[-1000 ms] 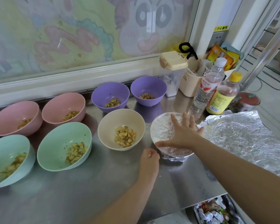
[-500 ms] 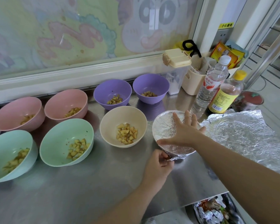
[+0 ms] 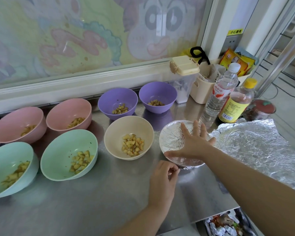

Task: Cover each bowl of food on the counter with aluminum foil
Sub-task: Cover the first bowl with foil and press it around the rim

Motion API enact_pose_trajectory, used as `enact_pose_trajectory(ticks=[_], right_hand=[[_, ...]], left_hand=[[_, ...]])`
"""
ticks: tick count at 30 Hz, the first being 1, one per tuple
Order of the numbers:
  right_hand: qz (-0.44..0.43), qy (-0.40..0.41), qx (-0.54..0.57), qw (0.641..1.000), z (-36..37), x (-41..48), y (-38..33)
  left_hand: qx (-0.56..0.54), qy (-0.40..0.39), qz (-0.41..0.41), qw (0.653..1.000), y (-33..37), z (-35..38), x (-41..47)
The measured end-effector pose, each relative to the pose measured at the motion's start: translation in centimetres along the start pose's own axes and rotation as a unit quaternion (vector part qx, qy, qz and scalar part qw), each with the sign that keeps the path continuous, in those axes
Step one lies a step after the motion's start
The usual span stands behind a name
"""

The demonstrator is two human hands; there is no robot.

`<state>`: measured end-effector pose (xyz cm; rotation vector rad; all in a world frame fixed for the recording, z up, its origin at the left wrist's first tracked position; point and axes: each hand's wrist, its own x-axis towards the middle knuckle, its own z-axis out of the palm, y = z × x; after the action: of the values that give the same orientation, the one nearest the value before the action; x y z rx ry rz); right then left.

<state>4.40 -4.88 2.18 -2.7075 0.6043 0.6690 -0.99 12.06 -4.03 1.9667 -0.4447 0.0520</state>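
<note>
A person stands at the shiny counter [image 3: 92, 210]. The right hand [image 3: 192, 143] lies flat and wide open on top of the covered bowl [image 3: 170, 142], pressing the foil down. That bowl sits toward the right side of the counter, about halfway between the back edge and the front edge. The left hand [image 3: 162, 178] has its fingers curled, and it seems to pinch the loose foil edge [image 3: 182, 167] on the near side of the bowl. A big spare foil sheet [image 3: 255, 145] lies crinkled by the right edge of the counter. Seven more bowls with food bits are open, like the cream bowl [image 3: 109, 133] just beside the covered one. I think a few things could go wrong here. If the left hand tugs too hard, the thin foil could rip or pop off the rim. If the right hand pushes down too hard, the foil could sag into the food, or the bowl could slide on the slick metal. The water bottle [image 3: 218, 99] stands just behind the bowl, so a bump from the fingers could knock it over.
</note>
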Motion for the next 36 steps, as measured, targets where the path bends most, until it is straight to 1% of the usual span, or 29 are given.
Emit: enact_pose_trajectory(ticks=[2, 4, 7, 12, 14, 15, 18, 20, 21, 23, 27, 30, 33, 36], right_hand=[[-0.001, -0.001, -0.001, 1.0, 0.0, 0.0, 0.0], [-0.001, -0.003, -0.001, 1.0, 0.0, 0.0, -0.1], [-0.003, -0.004, 0.001, 1.0, 0.0, -0.1, 0.0], [-0.004, 0.002, 0.0, 1.0, 0.1, -0.1, 0.0], [-0.005, 0.005, 0.002, 1.0, 0.1, -0.2, 0.0], [-0.006, 0.005, 0.004, 1.0, 0.1, -0.2, 0.0], [-0.004, 0.006, 0.005, 1.0, 0.2, -0.2, 0.0], [-0.003, 0.008, 0.005, 1.0, 0.3, -0.2, 0.0], [-0.004, 0.011, 0.006, 1.0, 0.4, -0.2, 0.0], [-0.005, 0.015, 0.006, 1.0, 0.4, -0.3, 0.0], [-0.008, 0.02, 0.008, 1.0, 0.4, -0.6, -0.1], [-0.007, 0.027, 0.008, 1.0, 0.5, -0.4, 0.0], [-0.003, 0.035, -0.003, 0.999, 0.7, -0.2, 0.1], [0.002, 0.041, -0.003, 0.999, 0.9, -0.2, 0.1]], left_hand=[[0.0, 0.004, 0.005, 1.0, 0.1, -0.1, 0.2], [-0.013, 0.016, -0.019, 1.0, 0.3, -0.1, 0.3], [-0.052, 0.035, -0.113, 0.992, 0.8, -0.1, 0.7], [-0.111, 0.009, -0.26, 0.959, 1.1, -0.3, 1.0], [-0.172, -0.004, -0.318, 0.932, 1.3, -0.2, 1.2], [-0.214, -0.011, -0.351, 0.911, 1.5, -0.3, 1.4], [-0.327, -0.032, -0.443, 0.834, 2.5, -0.6, 2.2], [-0.364, -0.036, -0.491, 0.79, 3.2, -1.3, 3.0], [-0.368, -0.039, -0.503, 0.781, 3.4, -1.6, 3.5], [-0.345, -0.064, -0.506, 0.788, 3.5, -2.3, 4.5], [-0.256, -0.148, -0.506, 0.81, 4.1, -3.5, 7.0], [-0.203, -0.201, -0.517, 0.807, 4.7, -3.8, 8.6], [-0.159, -0.249, -0.511, 0.807, 4.4, -3.7, 9.7], [-0.148, -0.271, -0.509, 0.803, 4.2, -3.6, 10.2]])
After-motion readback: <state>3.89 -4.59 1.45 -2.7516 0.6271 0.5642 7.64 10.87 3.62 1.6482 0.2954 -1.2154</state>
